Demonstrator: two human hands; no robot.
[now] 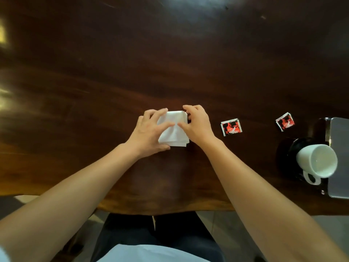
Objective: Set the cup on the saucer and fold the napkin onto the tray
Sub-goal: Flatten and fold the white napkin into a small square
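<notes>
Cup done, napkin mid-fold at the centre of the desk.

Your cup [317,160] already sits on the dark saucer [287,154] at 4 o'clock, tipped toward you in this wide view, just beside the grey tray [340,157]. The napkin [174,129] is a small layered square on the desk [170,63], well apart from the tray, so folding and placing are left. Your left hand [151,133] lies flat, fingers spread, thumb under the near edge, pressing rather than gripping. Your right hand [198,123] arches over the 3 o'clock edge, its grip closed on the napkin's far corner. Two sachets [231,127] lie between napkin and tray.
</notes>
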